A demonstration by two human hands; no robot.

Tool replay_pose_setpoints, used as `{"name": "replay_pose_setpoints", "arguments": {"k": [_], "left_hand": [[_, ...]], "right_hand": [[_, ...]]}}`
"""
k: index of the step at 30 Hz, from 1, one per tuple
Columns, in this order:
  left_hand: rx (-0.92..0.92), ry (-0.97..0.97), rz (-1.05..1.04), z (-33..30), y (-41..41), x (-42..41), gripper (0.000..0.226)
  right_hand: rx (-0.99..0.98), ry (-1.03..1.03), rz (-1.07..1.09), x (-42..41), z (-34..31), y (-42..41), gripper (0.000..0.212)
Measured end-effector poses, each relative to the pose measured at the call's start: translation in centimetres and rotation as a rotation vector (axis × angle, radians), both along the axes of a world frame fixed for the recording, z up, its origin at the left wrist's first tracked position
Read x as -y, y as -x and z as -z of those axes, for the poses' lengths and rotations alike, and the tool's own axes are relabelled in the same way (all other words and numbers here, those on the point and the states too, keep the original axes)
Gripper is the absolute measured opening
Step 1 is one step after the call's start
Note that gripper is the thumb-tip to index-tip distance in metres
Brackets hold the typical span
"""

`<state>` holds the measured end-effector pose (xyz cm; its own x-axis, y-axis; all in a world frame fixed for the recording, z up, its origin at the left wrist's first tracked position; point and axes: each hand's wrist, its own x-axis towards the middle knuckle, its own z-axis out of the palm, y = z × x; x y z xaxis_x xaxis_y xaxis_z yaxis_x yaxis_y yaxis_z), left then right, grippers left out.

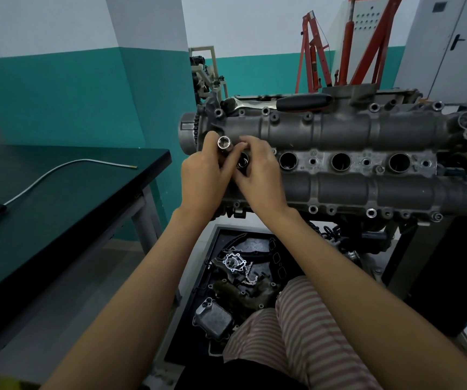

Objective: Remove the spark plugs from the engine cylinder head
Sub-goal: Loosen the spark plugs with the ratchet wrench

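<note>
At frame centre, left hand (201,175) fingers grip the socket (224,144), rigid, smooth, likely slippery steel, while right hand (257,175) fingers pinch it above the leftmost well (244,161) of the cylinder head (367,153).

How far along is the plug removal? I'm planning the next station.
Mid-job, it seems. Done: the ratchet lies set aside on top of the head. In hand: the left hand holds a socket while the right hand works at the leftmost well. Left: the three other wells look dark; whether plugs remain inside cannot be seen.
</note>
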<state>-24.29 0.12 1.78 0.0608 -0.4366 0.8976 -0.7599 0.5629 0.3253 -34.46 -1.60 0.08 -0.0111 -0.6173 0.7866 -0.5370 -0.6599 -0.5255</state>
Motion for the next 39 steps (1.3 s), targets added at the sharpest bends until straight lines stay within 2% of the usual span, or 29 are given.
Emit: {"name": "replay_pose_setpoints", "arguments": {"k": [4,9,13,18,22,26,30,32,37,39], "left_hand": [[0.014,-0.003,-0.014,-0.02,0.06,-0.01,0.032],[0.051,0.023,0.005,0.08,-0.25,-0.14,0.021],[-0.008,-0.004,0.017,0.02,-0.03,0.0,0.028],[0.006,-0.001,0.015,0.05,-0.04,-0.07,0.029],[0.071,0.002,0.033,0.1,-0.54,-0.05,0.023],[-0.006,0.001,0.01,0.03,-0.05,0.05,0.026],[-0.016,-0.011,0.009,0.07,0.19,-0.03,0.033],[0.008,0.004,0.017,0.13,0.09,-0.11,0.032],[0.102,0.05,-0.002,0.24,-0.36,0.01,0.019],[0.063,0.046,-0.014,0.34,-0.29,0.16,0.02]], "right_hand": [[0.04,-0.03,-0.007,0.13,-0.09,0.1,0.013],[-0.033,0.011,-0.048,-0.12,-0.06,0.24,0.023],[-0.031,-0.019,-0.013,-0.01,-0.09,0.09,0.031],[-0.011,-0.022,0.0,0.09,-0.03,0.2,0.012],[-0.051,0.014,-0.06,-0.11,-0.09,0.26,0.026],[-0.016,0.002,-0.031,-0.12,-0.02,0.08,0.042],[0.04,-0.018,0.013,0.09,-0.01,0.0,0.015],[0.015,-0.007,0.006,0.1,-0.01,0.13,0.013],[-0.025,-0.008,-0.024,-0.15,-0.11,0.12,0.033],[-0.012,-0.028,-0.003,-0.08,-0.12,0.0,0.044]]}}
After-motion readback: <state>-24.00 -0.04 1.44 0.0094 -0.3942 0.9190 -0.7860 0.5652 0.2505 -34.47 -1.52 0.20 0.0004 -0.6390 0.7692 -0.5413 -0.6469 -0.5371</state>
